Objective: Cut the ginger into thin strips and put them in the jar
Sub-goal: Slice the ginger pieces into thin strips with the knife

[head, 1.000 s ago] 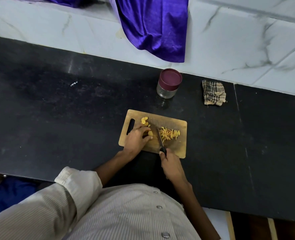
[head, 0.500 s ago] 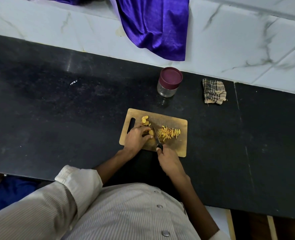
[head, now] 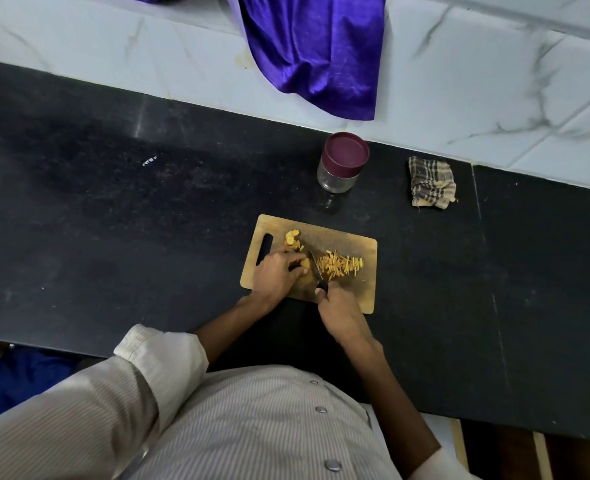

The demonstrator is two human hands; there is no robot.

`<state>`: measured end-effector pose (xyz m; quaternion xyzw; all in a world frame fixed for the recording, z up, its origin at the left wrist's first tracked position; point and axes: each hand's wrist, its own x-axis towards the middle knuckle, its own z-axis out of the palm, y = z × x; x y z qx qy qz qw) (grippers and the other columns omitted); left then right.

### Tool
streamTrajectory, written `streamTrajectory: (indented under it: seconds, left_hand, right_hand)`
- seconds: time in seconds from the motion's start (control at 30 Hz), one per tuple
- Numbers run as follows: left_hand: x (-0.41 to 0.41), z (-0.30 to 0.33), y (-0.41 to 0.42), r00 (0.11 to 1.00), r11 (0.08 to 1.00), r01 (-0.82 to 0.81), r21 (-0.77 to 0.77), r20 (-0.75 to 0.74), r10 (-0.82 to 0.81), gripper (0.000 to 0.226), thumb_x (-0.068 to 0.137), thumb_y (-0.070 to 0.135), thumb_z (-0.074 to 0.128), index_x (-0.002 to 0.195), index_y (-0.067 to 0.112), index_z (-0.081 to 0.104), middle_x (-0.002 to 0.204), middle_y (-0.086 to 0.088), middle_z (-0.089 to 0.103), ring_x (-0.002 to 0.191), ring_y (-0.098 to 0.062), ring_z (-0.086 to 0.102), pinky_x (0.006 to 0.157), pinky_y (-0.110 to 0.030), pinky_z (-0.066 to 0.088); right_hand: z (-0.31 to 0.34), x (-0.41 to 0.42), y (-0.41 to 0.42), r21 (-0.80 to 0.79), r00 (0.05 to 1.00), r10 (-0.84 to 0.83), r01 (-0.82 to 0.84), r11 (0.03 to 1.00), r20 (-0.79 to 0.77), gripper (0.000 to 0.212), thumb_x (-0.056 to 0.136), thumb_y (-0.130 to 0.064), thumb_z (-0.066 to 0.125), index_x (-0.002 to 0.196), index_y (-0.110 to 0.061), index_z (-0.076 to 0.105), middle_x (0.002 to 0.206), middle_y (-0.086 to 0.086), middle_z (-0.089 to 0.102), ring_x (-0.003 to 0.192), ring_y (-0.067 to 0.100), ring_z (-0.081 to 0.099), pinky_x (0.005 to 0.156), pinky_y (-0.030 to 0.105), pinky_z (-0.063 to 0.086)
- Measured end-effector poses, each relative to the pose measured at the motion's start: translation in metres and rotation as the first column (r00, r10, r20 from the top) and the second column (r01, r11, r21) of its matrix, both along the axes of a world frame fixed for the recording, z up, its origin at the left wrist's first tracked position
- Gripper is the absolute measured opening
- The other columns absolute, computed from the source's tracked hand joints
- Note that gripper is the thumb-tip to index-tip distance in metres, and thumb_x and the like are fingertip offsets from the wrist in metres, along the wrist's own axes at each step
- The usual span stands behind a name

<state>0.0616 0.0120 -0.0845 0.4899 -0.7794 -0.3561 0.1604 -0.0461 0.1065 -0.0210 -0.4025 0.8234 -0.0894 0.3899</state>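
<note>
Black speckled stone counter carries a rectangular wooden cutting board with a slot handle. On it, the left hand curls its fingers down over a small yellow ginger piece, pinning it, while the right hand clenches the black handle of a narrow-bladed knife, blade angled just beside the piece. Thin yellow ginger strips lie heaped right of the blade; round ginger slices sit near the board's far edge. Beyond stands a clear glass jar with a maroon lid, lid on, and a crumpled checked cloth to its right.
</note>
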Motion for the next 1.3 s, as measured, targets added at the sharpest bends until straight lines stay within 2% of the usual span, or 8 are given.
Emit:
streamTrajectory:
  seconds: [0.37, 0.57, 0.7, 0.87, 0.97, 1.07, 1.2, 1.3]
  left_hand:
    - [0.000, 0.000, 0.000, 1.000, 1.000, -0.002, -0.012, 0.004, 0.002, 0.033, 0.085, 0.020, 0.070, 0.117, 0.017, 0.068, 0.117, -0.001, 0.062, 0.103, -0.017, 0.059, 0.088, -0.033, 0.049]
    - [0.000, -0.002, -0.002, 1.000, 0.999, 0.029, -0.013, 0.000, -0.029, 0.031, 0.086, 0.017, 0.069, 0.117, 0.013, 0.068, 0.115, -0.004, 0.063, 0.104, -0.019, 0.059, 0.090, -0.034, 0.048]
    - [0.000, -0.001, -0.003, 0.997, 0.997, 0.078, -0.029, 0.032, -0.077, 0.032, 0.089, 0.014, 0.065, 0.121, 0.011, 0.065, 0.120, -0.005, 0.062, 0.109, -0.021, 0.057, 0.093, -0.035, 0.047]
    - [0.002, -0.002, -0.004, 0.993, 0.993, 0.114, -0.037, 0.048, -0.112, 0.031, 0.090, 0.010, 0.061, 0.122, 0.011, 0.065, 0.121, -0.006, 0.062, 0.109, -0.023, 0.058, 0.093, -0.038, 0.048]
    - [0.002, -0.002, -0.003, 0.993, 0.993, 0.111, -0.041, 0.047, -0.109, 0.031, 0.091, 0.012, 0.061, 0.121, 0.012, 0.065, 0.120, -0.005, 0.062, 0.108, -0.022, 0.058, 0.093, -0.040, 0.048]
    - [0.002, -0.003, -0.001, 0.994, 0.993, 0.102, -0.051, 0.050, -0.100, 0.030, 0.091, 0.014, 0.061, 0.120, 0.012, 0.066, 0.120, -0.005, 0.061, 0.107, -0.021, 0.057, 0.091, -0.040, 0.049]
    - [0.002, -0.004, -0.002, 0.994, 0.995, 0.094, -0.043, 0.059, -0.091, 0.029, 0.091, 0.016, 0.062, 0.119, 0.014, 0.067, 0.119, -0.003, 0.062, 0.105, -0.021, 0.058, 0.088, -0.039, 0.050]
    - [0.002, -0.002, -0.002, 0.994, 0.995, 0.090, -0.042, 0.064, -0.088, 0.030, 0.091, 0.016, 0.061, 0.120, 0.013, 0.066, 0.120, -0.003, 0.061, 0.105, -0.021, 0.058, 0.088, -0.038, 0.050]
  right_hand:
    - [0.002, 0.005, -0.006, 0.053, 1.000, -0.013, 0.013, 0.999, -0.009, 0.030, 0.106, -0.029, 0.039, 0.121, -0.007, 0.053, 0.116, 0.014, 0.061, 0.106, 0.029, 0.060, 0.089, 0.043, 0.050]
    - [0.006, 0.009, -0.020, 0.145, 1.000, -0.003, 0.002, 0.989, 0.002, 0.032, 0.105, -0.027, 0.039, 0.119, -0.005, 0.057, 0.103, 0.011, 0.063, 0.098, 0.029, 0.065, 0.090, 0.047, 0.055]
    - [0.011, 0.015, -0.025, 0.209, 0.998, -0.059, 0.051, 0.977, 0.035, 0.025, 0.105, -0.023, 0.037, 0.109, -0.006, 0.056, 0.090, 0.013, 0.064, 0.074, 0.025, 0.064, 0.071, 0.039, 0.059]
    - [0.007, 0.019, -0.022, 0.216, 0.991, -0.107, 0.087, 0.973, 0.082, 0.029, 0.105, -0.015, 0.035, 0.111, 0.003, 0.057, 0.077, 0.015, 0.060, 0.066, 0.027, 0.061, 0.057, 0.037, 0.055]
    - [0.005, 0.019, -0.022, 0.223, 0.986, -0.145, 0.124, 0.967, 0.079, 0.027, 0.105, -0.018, 0.037, 0.110, 0.000, 0.056, 0.079, 0.016, 0.060, 0.057, 0.024, 0.059, 0.045, 0.031, 0.051]
    - [0.000, 0.019, -0.023, 0.227, 0.991, -0.122, 0.106, 0.968, 0.059, 0.027, 0.105, -0.020, 0.038, 0.110, -0.002, 0.056, 0.085, 0.015, 0.062, 0.064, 0.026, 0.064, 0.054, 0.036, 0.056]
    - [-0.008, 0.019, -0.024, 0.205, 0.995, -0.093, 0.086, 0.975, 0.029, 0.030, 0.103, -0.022, 0.039, 0.121, -0.002, 0.052, 0.113, 0.019, 0.063, 0.101, 0.035, 0.066, 0.085, 0.047, 0.057]
    - [-0.014, 0.026, -0.013, 0.138, 0.998, -0.066, 0.065, 0.988, 0.001, 0.031, 0.105, -0.021, 0.037, 0.126, -0.002, 0.047, 0.122, 0.021, 0.060, 0.109, 0.036, 0.062, 0.085, 0.043, 0.050]
